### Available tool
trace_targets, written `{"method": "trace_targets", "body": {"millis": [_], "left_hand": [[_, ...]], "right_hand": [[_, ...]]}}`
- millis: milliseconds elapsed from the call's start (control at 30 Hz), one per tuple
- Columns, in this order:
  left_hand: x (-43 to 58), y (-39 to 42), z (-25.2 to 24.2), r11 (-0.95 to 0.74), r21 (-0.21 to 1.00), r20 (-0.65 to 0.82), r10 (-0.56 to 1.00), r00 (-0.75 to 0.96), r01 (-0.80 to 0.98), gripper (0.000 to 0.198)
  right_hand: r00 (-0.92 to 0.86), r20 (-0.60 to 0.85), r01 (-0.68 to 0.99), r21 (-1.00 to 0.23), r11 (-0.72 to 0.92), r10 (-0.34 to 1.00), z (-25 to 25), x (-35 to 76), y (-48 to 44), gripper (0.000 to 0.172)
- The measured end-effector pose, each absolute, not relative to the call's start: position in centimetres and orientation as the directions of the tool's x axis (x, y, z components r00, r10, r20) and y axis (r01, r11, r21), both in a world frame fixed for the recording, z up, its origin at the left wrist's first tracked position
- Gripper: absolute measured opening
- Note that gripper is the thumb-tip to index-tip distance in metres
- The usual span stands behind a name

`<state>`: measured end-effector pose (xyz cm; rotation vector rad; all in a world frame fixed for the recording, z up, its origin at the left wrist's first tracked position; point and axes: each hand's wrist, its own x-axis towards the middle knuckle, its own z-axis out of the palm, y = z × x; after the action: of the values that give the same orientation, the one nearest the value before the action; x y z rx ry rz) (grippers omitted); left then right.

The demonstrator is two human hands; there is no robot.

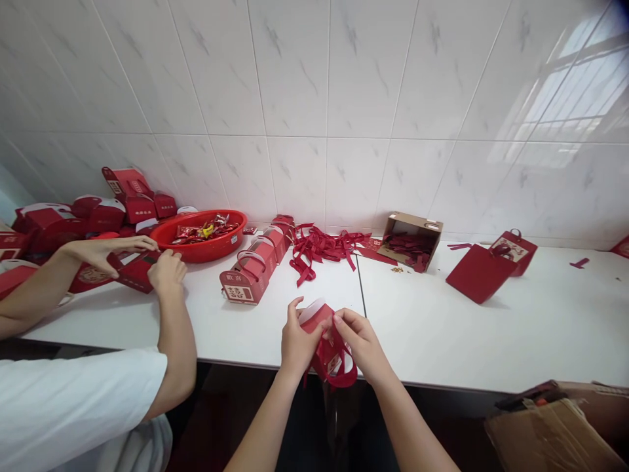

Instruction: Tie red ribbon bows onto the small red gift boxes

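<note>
At the table's front edge my left hand [299, 344] grips a small red gift box [314, 316] with a white flap on top. A loop of dark red ribbon [346, 377] hangs down from the box. The fingertips of my right hand [358, 337] pinch the ribbon close against the box's side. Beyond my hands lies a tangled heap of red ribbons [327, 246]. Left of that heap, a row of finished-looking red gift boxes [246, 282] with ribbon handles runs back toward the wall.
At left, a co-worker's hands [164, 269] hold a red box [137, 270] beside a red basin [196, 252] of wrapped sweets. More red boxes pile up behind. An open cardboard box [413, 239] holds dark red pieces. Red bags [481, 274] stand at right; a carton [555, 429] sits below.
</note>
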<state>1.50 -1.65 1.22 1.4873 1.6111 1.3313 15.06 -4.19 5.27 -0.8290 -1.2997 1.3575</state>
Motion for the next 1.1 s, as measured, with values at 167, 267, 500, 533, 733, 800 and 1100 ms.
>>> {"method": "trace_targets", "body": {"millis": [167, 267, 500, 533, 733, 800, 1100], "left_hand": [[1.4, -2.7, 1.5, -0.143, 0.932, 0.194, 0.973, -0.125, 0.333, 0.043], [1.0, -3.3, 1.7, -0.169, 0.960, 0.182, 0.983, -0.038, 0.222, 0.033], [0.6, -4.2, 2.2, -0.148, 0.981, 0.144, 0.989, 0.034, 0.125, 0.041], [0.6, -4.3, 2.2, -0.149, 0.981, 0.146, 0.989, 0.034, 0.124, 0.041], [0.8, -4.9, 2.6, -0.143, 0.980, 0.141, 0.990, 0.030, 0.141, 0.043], [0.8, -5.1, 2.8, -0.132, 0.979, 0.129, 0.991, 0.030, 0.153, 0.043], [0.9, -5.5, 2.8, -0.126, 0.977, 0.121, 0.992, 0.037, 0.171, 0.044]], "right_hand": [[-0.217, 0.091, 0.032, -0.994, 0.100, 0.972, 4.2, 14.5, -2.7, 0.027], [-0.202, 0.068, 0.144, -0.985, 0.098, 0.977, 4.1, 14.6, -2.5, 0.024], [-0.186, 0.075, 0.273, -0.954, 0.124, 0.980, 4.0, 14.8, -2.4, 0.021], [-0.186, 0.079, 0.287, -0.949, 0.131, 0.979, 4.0, 14.8, -2.4, 0.021], [-0.193, 0.101, 0.332, -0.929, 0.162, 0.976, 4.0, 14.9, -2.3, 0.024], [-0.209, 0.105, 0.341, -0.924, 0.173, 0.972, 4.0, 14.9, -2.2, 0.026], [-0.268, 0.079, 0.290, -0.944, 0.158, 0.960, 4.3, 15.2, -2.1, 0.028]]}}
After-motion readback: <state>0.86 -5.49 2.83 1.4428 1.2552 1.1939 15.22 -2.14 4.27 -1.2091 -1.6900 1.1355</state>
